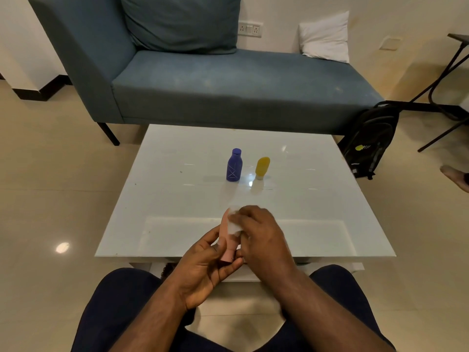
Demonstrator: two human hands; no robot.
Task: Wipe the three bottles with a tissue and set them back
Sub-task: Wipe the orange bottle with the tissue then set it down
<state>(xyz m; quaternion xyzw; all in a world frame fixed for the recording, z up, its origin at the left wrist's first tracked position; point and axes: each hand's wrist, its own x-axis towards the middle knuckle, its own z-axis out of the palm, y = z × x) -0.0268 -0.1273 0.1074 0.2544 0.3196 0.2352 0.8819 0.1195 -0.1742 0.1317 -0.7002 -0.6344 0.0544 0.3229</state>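
Observation:
A pink bottle [225,240] is held above the near edge of the white table [177,174], cap end toward me, in my left hand [205,265]. My right hand [261,232] presses a white tissue [234,224] against the bottle's upper side. A blue bottle [234,165] stands upright at the table's middle. Right beside it a yellow bottle [262,168] stands on its cap.
A blue sofa [215,85] with a cushion and a white pillow [326,38] runs behind the table. A black backpack [370,143] leans at the table's far right corner. Dark table legs [441,80] stand at the right. My knees frame the table's near edge.

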